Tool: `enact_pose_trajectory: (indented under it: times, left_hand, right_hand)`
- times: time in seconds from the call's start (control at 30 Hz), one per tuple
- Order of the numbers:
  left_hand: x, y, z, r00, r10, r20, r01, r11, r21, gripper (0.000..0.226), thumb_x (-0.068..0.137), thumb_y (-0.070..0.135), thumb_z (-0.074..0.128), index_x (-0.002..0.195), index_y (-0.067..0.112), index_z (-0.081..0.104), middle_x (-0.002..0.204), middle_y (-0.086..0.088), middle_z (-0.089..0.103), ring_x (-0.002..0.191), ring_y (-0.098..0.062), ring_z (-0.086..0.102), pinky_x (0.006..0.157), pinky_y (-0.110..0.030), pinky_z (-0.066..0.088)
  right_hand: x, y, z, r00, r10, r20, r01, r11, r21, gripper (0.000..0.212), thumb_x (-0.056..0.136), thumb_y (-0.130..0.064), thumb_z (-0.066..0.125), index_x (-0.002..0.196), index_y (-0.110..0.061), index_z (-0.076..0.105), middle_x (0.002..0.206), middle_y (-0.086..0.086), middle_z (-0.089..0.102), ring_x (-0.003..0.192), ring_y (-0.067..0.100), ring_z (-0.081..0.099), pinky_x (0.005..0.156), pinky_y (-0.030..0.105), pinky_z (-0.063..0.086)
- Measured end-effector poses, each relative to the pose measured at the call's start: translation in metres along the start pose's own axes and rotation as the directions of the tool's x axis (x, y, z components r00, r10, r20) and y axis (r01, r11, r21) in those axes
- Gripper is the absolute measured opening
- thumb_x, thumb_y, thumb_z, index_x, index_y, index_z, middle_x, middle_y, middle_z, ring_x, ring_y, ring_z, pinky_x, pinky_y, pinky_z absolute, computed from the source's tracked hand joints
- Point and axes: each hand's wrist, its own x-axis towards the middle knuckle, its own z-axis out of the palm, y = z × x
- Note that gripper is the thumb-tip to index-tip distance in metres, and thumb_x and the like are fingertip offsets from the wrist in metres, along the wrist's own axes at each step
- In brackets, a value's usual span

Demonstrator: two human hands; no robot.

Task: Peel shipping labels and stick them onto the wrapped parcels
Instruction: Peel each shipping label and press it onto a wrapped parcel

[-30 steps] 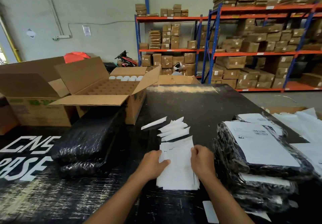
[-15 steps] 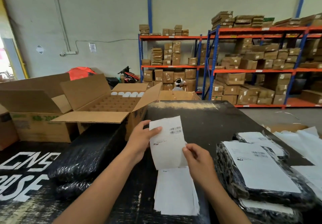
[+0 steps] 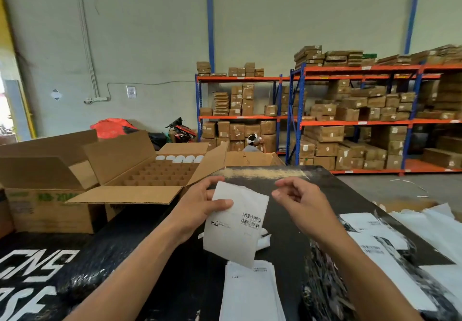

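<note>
My left hand (image 3: 200,205) pinches a white shipping label (image 3: 235,223) by its upper left edge, thumb on its face beside the barcode. The label hangs in the air above a stack of more labels (image 3: 250,293) lying on the black table (image 3: 280,180). My right hand (image 3: 297,200) hovers just right of the label with fingers loosely curled, holding nothing I can make out. A pile of black-wrapped parcels (image 3: 330,288) with white labels on top sits at the right.
An open cardboard box with divider cells (image 3: 160,175) stands on the table's left, another open box (image 3: 42,170) beside it. More black-wrapped bundles (image 3: 82,278) lie at lower left. Loose white sheets (image 3: 435,225) lie far right. Shelves of cartons (image 3: 350,120) stand behind.
My left hand lifted one label off the stack and turned it. My right hand let go of its lower edge and moved up to the right of it.
</note>
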Motion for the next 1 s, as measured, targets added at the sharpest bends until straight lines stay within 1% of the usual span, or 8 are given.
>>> enact_pose_trajectory:
  times: [0.1,0.2,0.3,0.43,0.53,0.67,0.9,1.0]
  left_hand:
    - [0.000,0.001,-0.002,0.999,0.030,0.016,-0.030,0.999,0.043,0.048,0.083,0.004,0.068,0.119,0.030,0.049,0.102,-0.008,0.075,0.097,-0.027,0.071,0.093,-0.052,0.052]
    - [0.000,0.002,-0.003,0.998,0.042,0.037,-0.046,0.992,0.117,0.052,0.083,0.006,0.069,0.125,0.028,0.047,0.101,-0.006,0.075,0.094,-0.024,0.071,0.091,-0.050,0.053]
    - [-0.001,0.006,-0.001,0.995,0.056,0.087,-0.076,0.967,0.242,0.056,0.084,0.009,0.069,0.129,0.029,0.044,0.099,-0.002,0.075,0.091,-0.019,0.072,0.087,-0.043,0.056]
    - [-0.001,0.013,0.005,0.985,0.057,0.163,-0.115,0.922,0.369,0.057,0.085,0.011,0.069,0.128,0.033,0.039,0.100,0.003,0.074,0.090,-0.011,0.071,0.082,-0.030,0.058]
    - [0.000,0.013,0.006,0.979,0.046,0.196,-0.126,0.900,0.418,0.062,0.084,0.012,0.070,0.132,0.033,0.039,0.102,0.001,0.073,0.092,-0.013,0.071,0.087,-0.038,0.057]
    - [0.001,0.012,0.004,0.974,0.019,0.227,-0.120,0.890,0.439,0.063,0.083,0.013,0.071,0.133,0.035,0.037,0.106,-0.001,0.071,0.096,-0.016,0.070,0.090,-0.042,0.056]
    - [0.003,0.014,0.005,0.965,-0.027,0.261,-0.107,0.867,0.486,0.062,0.085,0.015,0.069,0.131,0.038,0.034,0.103,0.005,0.070,0.095,-0.012,0.070,0.085,-0.032,0.057]
    - [0.006,0.012,0.007,0.985,0.033,0.169,-0.116,0.854,0.508,0.062,0.084,0.017,0.070,0.136,0.029,0.038,0.098,0.004,0.071,0.093,-0.011,0.069,0.088,-0.034,0.055]
  right_hand:
    - [0.007,0.000,-0.006,0.997,0.015,0.074,-0.013,1.000,-0.027,0.017,0.089,-0.022,0.062,0.106,-0.024,0.060,0.079,-0.004,0.071,0.083,0.007,0.066,0.075,0.024,0.052]
    - [0.009,-0.001,-0.007,0.991,0.008,0.130,-0.004,1.000,-0.026,0.020,0.087,-0.022,0.065,0.106,-0.025,0.060,0.084,-0.006,0.073,0.088,0.007,0.066,0.077,0.023,0.052]
    - [0.011,-0.005,-0.005,0.981,-0.020,0.191,0.033,0.997,-0.063,0.024,0.085,-0.022,0.067,0.108,-0.027,0.059,0.085,-0.009,0.074,0.086,0.001,0.067,0.073,0.017,0.052]
    - [0.013,-0.011,-0.001,0.957,-0.040,0.288,0.091,0.982,-0.167,0.026,0.085,-0.020,0.067,0.108,-0.028,0.057,0.086,-0.008,0.074,0.084,0.000,0.068,0.072,0.015,0.050]
    - [0.013,-0.011,0.000,0.948,-0.038,0.315,0.098,0.979,-0.177,0.027,0.085,-0.015,0.066,0.106,-0.028,0.057,0.084,-0.005,0.074,0.082,0.002,0.069,0.073,0.017,0.050]
    - [0.012,-0.011,0.001,0.934,-0.043,0.355,0.110,0.979,-0.171,0.029,0.085,-0.011,0.065,0.104,-0.030,0.056,0.081,-0.004,0.075,0.080,0.003,0.069,0.080,0.023,0.054]
    - [0.011,-0.010,0.003,0.925,-0.019,0.379,0.095,0.978,-0.183,0.030,0.085,-0.009,0.064,0.103,-0.030,0.054,0.078,-0.003,0.074,0.078,0.006,0.070,0.082,0.036,0.058]
    - [0.010,-0.008,0.007,0.941,0.008,0.339,0.031,0.993,-0.111,0.030,0.085,-0.007,0.063,0.100,-0.029,0.049,0.078,0.002,0.073,0.080,0.014,0.069,0.083,0.043,0.056]
